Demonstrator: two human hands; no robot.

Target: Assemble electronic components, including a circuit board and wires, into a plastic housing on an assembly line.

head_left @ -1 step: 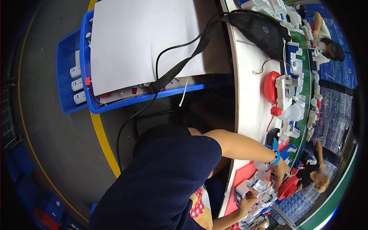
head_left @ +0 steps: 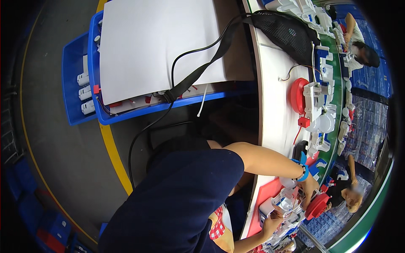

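Observation:
Both my hands work at a white plastic housing [head_left: 266,208] with thin reddish wires [head_left: 288,214], on a red mat [head_left: 266,190] at the lower right. My left hand [head_left: 310,188], with a blue wristband above it, reaches down over the housing's far side. Its fingers are bent together, and what they pinch is hidden. Lower down, my right hand [head_left: 271,224] has its thumb and fingers closed on the wires at the housing's near side. Right beside my left hand lies a round red plastic part [head_left: 317,206].
Along the bench [head_left: 274,109] stand more white housings [head_left: 313,101], another red round part [head_left: 299,96] and a black mesh bag [head_left: 287,33]. A green conveyor strip [head_left: 336,139] runs behind. Blue bins [head_left: 76,114] and a white board [head_left: 160,46] are at left. Co-workers sit across.

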